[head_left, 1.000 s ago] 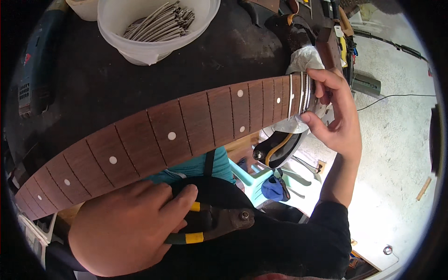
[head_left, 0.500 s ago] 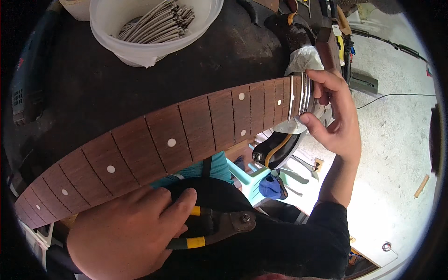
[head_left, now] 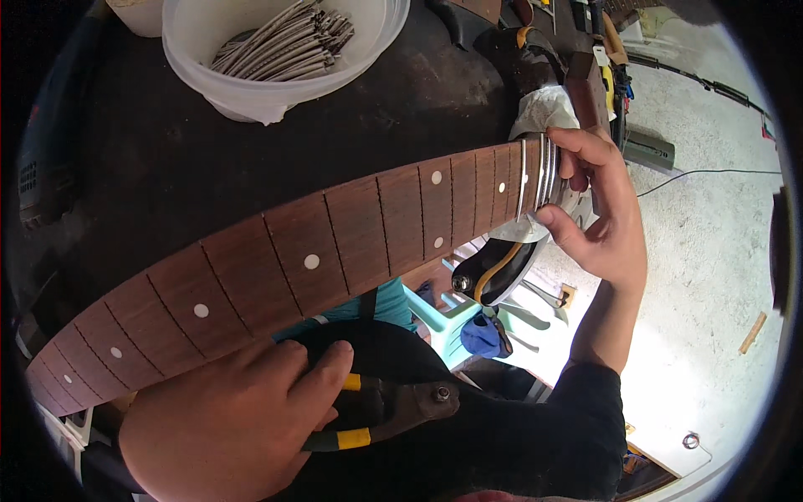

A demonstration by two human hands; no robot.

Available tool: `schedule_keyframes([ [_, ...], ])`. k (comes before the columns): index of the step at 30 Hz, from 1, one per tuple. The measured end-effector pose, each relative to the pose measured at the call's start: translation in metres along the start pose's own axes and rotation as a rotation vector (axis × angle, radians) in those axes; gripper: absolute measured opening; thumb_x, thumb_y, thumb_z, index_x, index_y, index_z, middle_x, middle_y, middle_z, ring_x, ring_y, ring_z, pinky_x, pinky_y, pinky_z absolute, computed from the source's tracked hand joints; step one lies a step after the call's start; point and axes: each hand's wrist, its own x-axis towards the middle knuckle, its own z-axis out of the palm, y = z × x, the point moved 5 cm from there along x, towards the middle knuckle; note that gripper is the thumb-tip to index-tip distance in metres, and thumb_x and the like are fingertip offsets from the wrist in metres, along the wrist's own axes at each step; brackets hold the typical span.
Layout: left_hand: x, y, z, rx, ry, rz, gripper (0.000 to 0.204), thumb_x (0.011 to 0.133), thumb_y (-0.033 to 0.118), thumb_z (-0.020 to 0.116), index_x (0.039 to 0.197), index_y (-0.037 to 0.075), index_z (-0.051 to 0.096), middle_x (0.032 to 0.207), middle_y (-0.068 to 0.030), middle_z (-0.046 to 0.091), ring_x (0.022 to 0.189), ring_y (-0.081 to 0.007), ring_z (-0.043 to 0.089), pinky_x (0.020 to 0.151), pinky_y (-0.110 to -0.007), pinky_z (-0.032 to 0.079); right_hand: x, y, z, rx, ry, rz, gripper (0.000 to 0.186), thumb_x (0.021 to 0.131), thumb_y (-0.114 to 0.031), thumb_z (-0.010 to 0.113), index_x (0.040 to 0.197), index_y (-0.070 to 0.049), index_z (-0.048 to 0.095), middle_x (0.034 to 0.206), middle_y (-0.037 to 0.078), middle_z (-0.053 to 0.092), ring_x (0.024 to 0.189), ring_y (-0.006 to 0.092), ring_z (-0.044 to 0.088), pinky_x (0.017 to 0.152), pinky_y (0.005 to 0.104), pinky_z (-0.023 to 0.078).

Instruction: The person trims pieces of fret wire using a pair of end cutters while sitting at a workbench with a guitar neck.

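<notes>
A guitar neck [head_left: 360,226] with a dark wooden fingerboard and pale dot inlays runs from lower left to upper right. Thin slots cross most of it, and several silver frets [head_left: 523,180] lie across its right end. My right hand [head_left: 598,201] is bent around that end, thumb and index finger pinching opposite ends of a fret wire. Its other fingers are curled. Below the neck, my left hand [head_left: 234,418] is closed around the handles of end cutters [head_left: 418,406] with yellow and dark green grips. The cutters' jaws point right, away from the fingerboard.
A white plastic tub [head_left: 284,96] of curved fret wire pieces stands on the dark table [head_left: 376,117]. The guitar's dark body [head_left: 493,268] carries white paper [head_left: 544,109] near the neck joint. A power tool [head_left: 50,159] lies far left; a turquoise stool [head_left: 443,314] stands below.
The view has shifted very slightly, so the neck and tub sit a little lower in the picture. Both hands keep their holds.
</notes>
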Motion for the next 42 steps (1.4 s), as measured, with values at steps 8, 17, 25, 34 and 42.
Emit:
schedule_keyframes([
  [8, -0.0005, 0.0005, 0.0000, 0.005, 0.014, 0.014, 0.061, 0.088, 0.029, 0.087, 0.141, 0.004, 0.067, 0.093, -0.0092, 0.069, 0.075, -0.0209, 0.071, 0.067, -0.034, 0.056, 0.0003, -0.0008, -0.0004, -0.008, 0.004, 0.023, 0.070, 0.077, -0.009, 0.088, 0.142, -0.004, 0.064, 0.099, 0.006, 0.054, 0.087, 0.0186, 0.053, 0.077, 0.0322, 0.047],
  [17, 0.0015, 0.0017, -0.0013, 0.000, -0.007, -0.025, 0.060, 0.089, 0.029, 0.086, 0.140, 0.004, 0.067, 0.094, -0.0097, 0.071, 0.076, -0.0211, 0.073, 0.070, -0.035, 0.058, 0.0007, -0.0031, -0.0011, -0.018, -0.001, 0.038, 0.068, 0.078, -0.008, 0.088, 0.142, -0.004, 0.064, 0.100, 0.005, 0.054, 0.088, 0.0190, 0.054, 0.078, 0.0330, 0.047],
  [25, 0.0020, 0.0027, -0.0005, 0.020, -0.021, -0.032, 0.060, 0.090, 0.029, 0.086, 0.141, 0.006, 0.066, 0.094, -0.0085, 0.070, 0.078, -0.0214, 0.073, 0.072, -0.036, 0.059, 0.0001, -0.0034, -0.0018, -0.025, -0.001, 0.036, 0.068, 0.078, -0.008, 0.088, 0.142, -0.004, 0.065, 0.100, 0.006, 0.054, 0.088, 0.0196, 0.054, 0.078, 0.0331, 0.047],
  [34, 0.0012, 0.0023, 0.0004, 0.009, 0.027, -0.039, 0.061, 0.088, 0.028, 0.087, 0.141, 0.006, 0.067, 0.093, -0.0087, 0.069, 0.079, -0.0214, 0.072, 0.070, -0.036, 0.058, 0.0010, -0.0045, -0.0013, -0.035, 0.000, 0.041, 0.068, 0.078, -0.008, 0.088, 0.141, -0.004, 0.065, 0.099, 0.006, 0.055, 0.088, 0.0203, 0.055, 0.078, 0.0338, 0.048],
  [42, 0.0014, 0.0015, 0.0013, 0.029, -0.007, -0.022, 0.061, 0.089, 0.028, 0.087, 0.141, 0.005, 0.066, 0.095, -0.0091, 0.070, 0.079, -0.0210, 0.072, 0.069, -0.035, 0.058, 0.0012, -0.0074, -0.0007, -0.047, -0.004, 0.036, 0.069, 0.077, -0.005, 0.087, 0.142, -0.003, 0.065, 0.099, 0.006, 0.055, 0.088, 0.0210, 0.056, 0.078, 0.0345, 0.049],
])
